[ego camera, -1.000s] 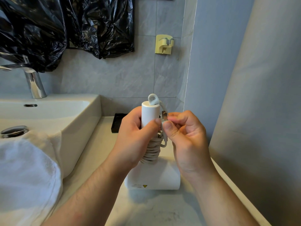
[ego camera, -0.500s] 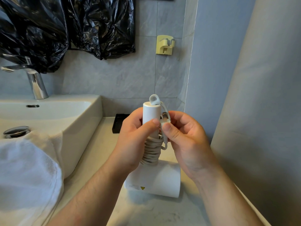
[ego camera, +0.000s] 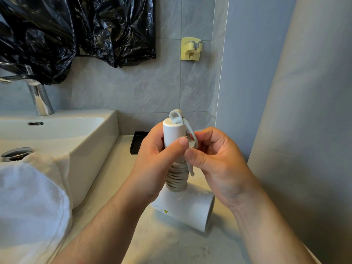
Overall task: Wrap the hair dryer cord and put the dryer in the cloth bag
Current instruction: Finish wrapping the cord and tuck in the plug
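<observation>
Standing handle-up, the hair dryer [ego camera: 182, 210] rests its barrel on the bench [ego camera: 171, 246] just right of the sink [ego camera: 91, 149], its cord [ego camera: 177, 178] coiled tightly round the handle. The left hand [ego camera: 156, 164] is wrapped round the handle above the coils, while the right hand [ego camera: 219, 162] pinches the cord's plug end against the handle's side.

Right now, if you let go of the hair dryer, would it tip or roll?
Probably tip: the hair dryer seems to rest on its round barrel on the counter, handle up, steadied by the left hand. The cord looks springy; its loose end may uncoil.
</observation>
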The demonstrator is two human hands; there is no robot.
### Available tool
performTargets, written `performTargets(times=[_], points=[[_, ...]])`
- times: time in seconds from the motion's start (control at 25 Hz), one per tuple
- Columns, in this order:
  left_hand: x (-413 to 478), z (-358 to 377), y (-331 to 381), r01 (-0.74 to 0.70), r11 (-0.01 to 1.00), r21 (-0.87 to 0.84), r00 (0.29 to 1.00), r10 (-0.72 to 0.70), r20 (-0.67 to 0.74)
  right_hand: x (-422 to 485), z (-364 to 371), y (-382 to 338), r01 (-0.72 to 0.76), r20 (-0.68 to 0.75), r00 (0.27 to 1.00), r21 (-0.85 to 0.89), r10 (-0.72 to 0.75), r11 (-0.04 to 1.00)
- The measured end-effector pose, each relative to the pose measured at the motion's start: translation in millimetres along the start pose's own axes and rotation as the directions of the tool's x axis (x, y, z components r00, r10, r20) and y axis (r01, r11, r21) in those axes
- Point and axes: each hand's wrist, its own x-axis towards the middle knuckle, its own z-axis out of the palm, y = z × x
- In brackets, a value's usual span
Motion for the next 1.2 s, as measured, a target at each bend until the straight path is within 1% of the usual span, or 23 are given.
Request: performTargets(times=[0.12, 0.2, 0.28, 0.48, 0.52, 0.6, 0.64, 0.72, 0.76, 0.84, 0.92, 1.0, 1.08, 1.12, 1.2], points=[[-1, 0, 1, -0.011, 1.0, 0.007, 1.0, 0.011, -0.009, 0, -1, -1, 0.007, 0.001, 1.0, -0.09, -0.007, 0.996], [-1, -2, 0, -0.025, 1.0, 0.003, 1.0, 0.025, 0.018, 0, -3, -2, -0.011, -0.003, 1.0, -0.062, 0.011, 0.998], [-2, -4, -3, -0.024, 1.0, 0.02, 1.0, 0.024, 0.012, 1, -5, -2, -0.02, -0.008, 1.0, -0.058, 0.02, 0.998], [-8, -11, -19, 0.041, 0.994, 0.098, 0.999, -0.039, -0.023, 3, -8, 2, -0.023, -0.069, 0.997, -0.095, 0.016, 0.995], [-9, -13, -24, 0.058, 0.992, 0.112, 0.998, -0.055, -0.031, 4, -11, 2, -0.025, -0.083, 0.996, -0.123, 0.015, 0.992], [-9, -14, -29, 0.076, 0.989, 0.13, 0.995, -0.068, -0.067, 4, -15, 0, -0.028, -0.105, 0.994, -0.239, 0.003, 0.971], [-8, -14, -31, 0.067, 0.984, 0.166, 0.994, -0.052, -0.092, 4, -16, -1, -0.023, -0.109, 0.994, -0.288, -0.009, 0.957], [-7, -12, -33, 0.012, 0.965, 0.261, 0.99, 0.024, -0.137, 5, -15, 3, 0.004, -0.121, 0.991, -0.346, -0.049, 0.938], [-6, -10, -30, -0.024, 0.963, 0.267, 0.986, 0.066, -0.151, 5, -13, 7, 0.021, -0.13, 0.989, -0.372, -0.074, 0.928], [-8, -7, -22, -0.087, 0.97, 0.225, 0.99, 0.109, -0.086, 4, -5, 13, 0.058, -0.127, 0.985, -0.413, -0.12, 0.909], [-9, -8, -19, -0.1, 0.97, 0.22, 0.994, 0.106, -0.014, 4, 0, 16, 0.105, -0.116, 0.978, -0.456, -0.176, 0.884], [-9, -11, -20, -0.061, 0.977, 0.205, 0.996, 0.072, -0.045, 6, -2, 19, 0.103, -0.148, 0.971, -0.446, -0.187, 0.889], [-9, -13, -24, -0.025, 0.982, 0.188, 0.995, 0.044, -0.095, 8, -6, 22, 0.022, -0.202, 0.973, -0.41, -0.114, 0.912], [-9, -14, -25, -0.017, 0.983, 0.185, 0.993, 0.038, -0.111, 8, -8, 24, -0.009, -0.2, 0.977, -0.393, -0.075, 0.92], [-9, -14, -26, -0.019, 0.984, 0.175, 0.992, 0.041, -0.119, 8, -9, 25, -0.008, -0.104, 0.994, -0.306, -0.024, 0.952]])
